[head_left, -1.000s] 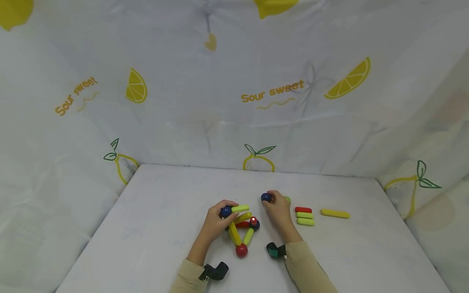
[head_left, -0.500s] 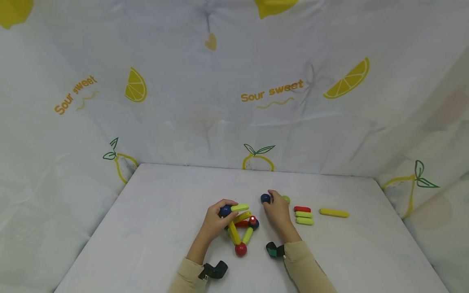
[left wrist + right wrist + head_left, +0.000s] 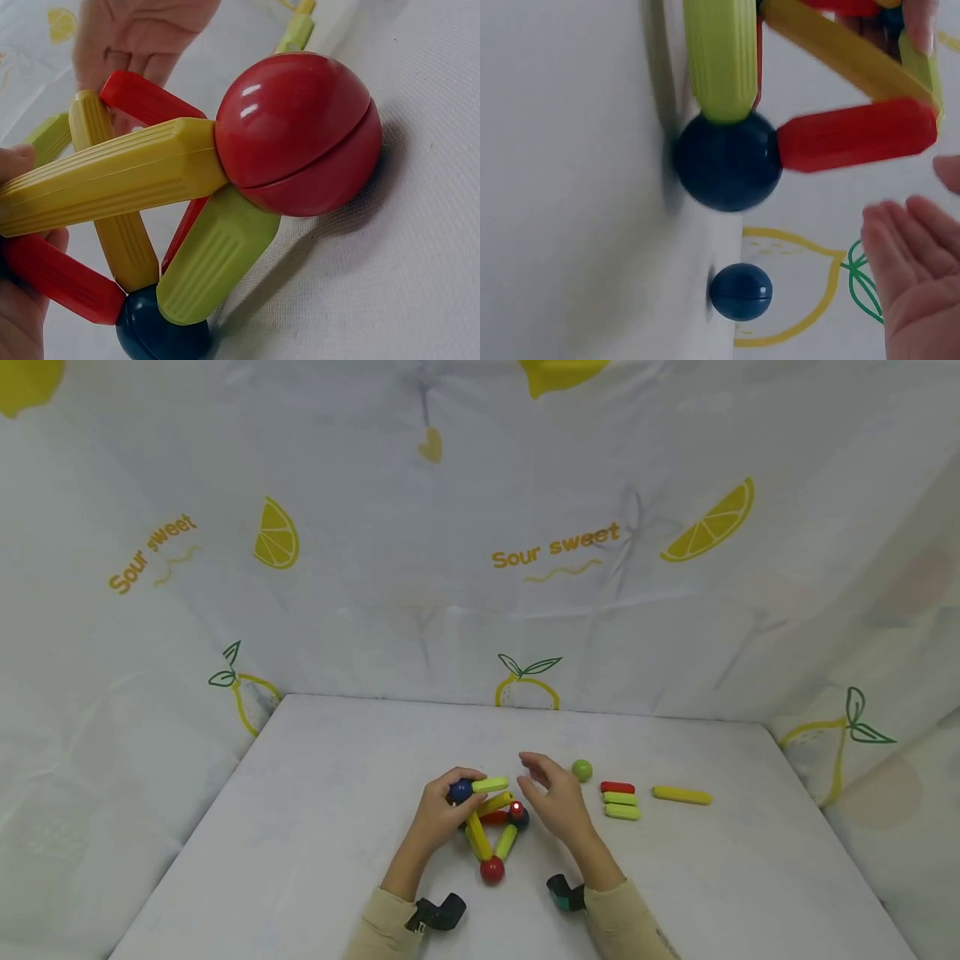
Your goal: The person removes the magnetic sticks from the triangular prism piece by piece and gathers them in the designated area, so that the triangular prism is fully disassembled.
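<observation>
My left hand (image 3: 438, 810) grips a blue ball (image 3: 461, 791) at the top of a build of magnetic rods and balls. From that ball a lime rod (image 3: 490, 785) sticks out to the right. The build's base has a red ball (image 3: 300, 135) nearest me and a blue ball (image 3: 727, 160), from which a red rod (image 3: 859, 136) stands up. A yellow rod (image 3: 120, 176) slopes from the red ball up to my left hand. Holding nothing, my right hand (image 3: 557, 797) hovers right of the build, fingers apart. A loose blue ball (image 3: 741, 292) lies on the table, hidden in the head view.
A green ball (image 3: 582, 770) lies beyond my right hand. Right of it are a short red rod (image 3: 618, 787), two lime rods (image 3: 622, 812) and a longer yellow rod (image 3: 682, 795). A lemon-print cloth (image 3: 420, 635) hangs behind the white table (image 3: 315, 827).
My right hand has let go of the loose blue ball and moved slightly left toward the build, its fingers spreading. The left hand keeps its hold on the upper blue ball.
</observation>
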Available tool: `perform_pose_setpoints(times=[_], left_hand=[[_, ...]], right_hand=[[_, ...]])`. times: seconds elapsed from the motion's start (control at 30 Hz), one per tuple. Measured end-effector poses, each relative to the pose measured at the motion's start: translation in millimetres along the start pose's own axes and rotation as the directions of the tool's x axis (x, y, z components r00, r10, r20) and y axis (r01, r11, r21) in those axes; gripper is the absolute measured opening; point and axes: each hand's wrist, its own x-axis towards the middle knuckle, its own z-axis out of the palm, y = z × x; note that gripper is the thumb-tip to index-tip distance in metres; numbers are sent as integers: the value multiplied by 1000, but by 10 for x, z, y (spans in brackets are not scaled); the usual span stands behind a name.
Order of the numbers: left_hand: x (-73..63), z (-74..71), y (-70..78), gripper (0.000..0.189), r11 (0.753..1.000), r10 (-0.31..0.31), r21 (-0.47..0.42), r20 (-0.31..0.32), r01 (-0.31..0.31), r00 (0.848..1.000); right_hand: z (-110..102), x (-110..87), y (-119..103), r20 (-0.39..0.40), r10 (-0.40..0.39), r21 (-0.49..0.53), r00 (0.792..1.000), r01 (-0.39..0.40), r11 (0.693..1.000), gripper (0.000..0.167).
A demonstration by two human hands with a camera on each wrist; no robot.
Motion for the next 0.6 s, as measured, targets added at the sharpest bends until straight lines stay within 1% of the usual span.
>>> perform_pose_setpoints(times=[0.07,0.13,0.2,0.23,0.33,0.43,0.53,0.6], left_hand=[[3,1,-1,21,1000,2,-6,1,-2,1000],[6,4,1,21,1000,1,-15,4,-1,1000],[7,7,11,22,1000,-7,-16,7,7,1000],[6,6,22,22,1000,-13,-17,10,13,1000],[-4,-8,85,24,1000,-18,-9,25,18,1000],[-26,-53,200,26,1000,28,-16,62,-27,998],[-45,-107,298,27,995,92,-47,103,-87,990],[-52,-132,328,27,991,122,-72,118,-114,985]], right_hand=[[31,-31,-21,69,-22,93,997,15,996,34],[60,-51,-26,130,-36,160,991,15,987,32],[88,-63,-26,171,-55,196,984,21,980,31],[103,-66,-25,180,-60,206,982,22,978,31],[147,-69,-23,168,-65,217,984,28,976,29],[179,-69,-28,130,-54,227,990,23,974,26],[199,-74,-35,106,-42,249,993,15,968,24],[209,-80,-35,95,-29,262,995,4,965,23]])
